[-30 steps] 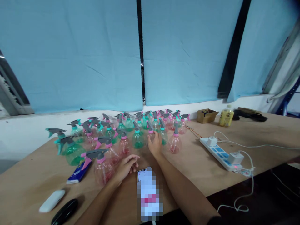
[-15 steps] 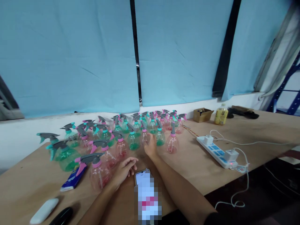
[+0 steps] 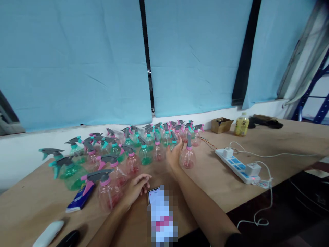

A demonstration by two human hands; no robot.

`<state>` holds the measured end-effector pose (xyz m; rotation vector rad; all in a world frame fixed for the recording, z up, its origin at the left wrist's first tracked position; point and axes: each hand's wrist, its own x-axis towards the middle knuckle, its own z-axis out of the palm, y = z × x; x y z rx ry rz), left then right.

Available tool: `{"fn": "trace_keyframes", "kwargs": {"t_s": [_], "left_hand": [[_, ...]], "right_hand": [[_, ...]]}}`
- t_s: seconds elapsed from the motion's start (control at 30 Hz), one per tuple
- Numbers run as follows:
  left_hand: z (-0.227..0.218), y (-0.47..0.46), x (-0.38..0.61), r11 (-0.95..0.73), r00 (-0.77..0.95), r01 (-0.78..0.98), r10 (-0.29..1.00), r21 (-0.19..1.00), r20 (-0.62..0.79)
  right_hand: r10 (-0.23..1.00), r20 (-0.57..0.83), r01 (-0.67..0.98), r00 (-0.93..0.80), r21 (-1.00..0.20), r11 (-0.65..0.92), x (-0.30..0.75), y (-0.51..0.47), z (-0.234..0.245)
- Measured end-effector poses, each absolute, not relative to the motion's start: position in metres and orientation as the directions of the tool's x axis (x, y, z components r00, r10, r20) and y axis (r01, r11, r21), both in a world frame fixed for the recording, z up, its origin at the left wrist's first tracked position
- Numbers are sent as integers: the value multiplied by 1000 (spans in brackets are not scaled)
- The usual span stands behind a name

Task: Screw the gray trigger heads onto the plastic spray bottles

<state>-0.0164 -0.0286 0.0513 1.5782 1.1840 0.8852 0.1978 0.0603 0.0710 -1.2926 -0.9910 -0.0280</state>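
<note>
My right hand (image 3: 175, 155) reaches to a green spray bottle (image 3: 174, 140) with a grey and teal head, thumb on its left and fingers on its right; the hand hides most of its lower body. A pink spray bottle (image 3: 188, 158) stands just right of this hand, and another pink bottle (image 3: 158, 152) to its left. My left hand (image 3: 137, 188) rests near the table's front, fingers loosely bent and apart, holding nothing. Beside its wrist is a large pink bottle (image 3: 109, 195). A phone (image 3: 154, 193), mostly blurred out, lies between my forearms.
Many green and pink spray bottles crowd the wooden table (image 3: 203, 192) toward the wall. A white power strip (image 3: 238, 166) with plugged chargers lies right, its cables trailing. Behind it are a cardboard box (image 3: 221, 126) and a yellow drink bottle (image 3: 241, 126). A blue packet (image 3: 79, 199) lies left.
My right hand has moved right, from the pink bottle to the green one beside it. My left hand stays where it was. The view has shifted slightly.
</note>
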Motion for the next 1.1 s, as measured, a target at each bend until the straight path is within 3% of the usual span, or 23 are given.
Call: {"fn": "trace_keyframes", "kwargs": {"t_s": [0.1,0.27,0.4,0.77,1.0,1.1], "left_hand": [[50,-28,-16,-85,272,287,962,954,4],[48,-28,-15,-90,278,292,960,952,5],[47,-28,-15,-100,273,300,962,949,15],[46,-27,-16,-100,265,274,964,956,25],[44,-24,-17,-91,258,269,966,959,19],[42,-24,-17,-94,249,260,968,961,28]], "right_hand": [[579,563,514,590,-814,268,198,65,65],[621,531,601,576,-790,119,192,58,70],[651,521,607,552,-786,115,186,50,77],[681,570,563,460,-780,273,163,38,79],[727,569,338,384,-819,463,160,37,80],[743,610,265,277,-791,551,164,39,83]]}}
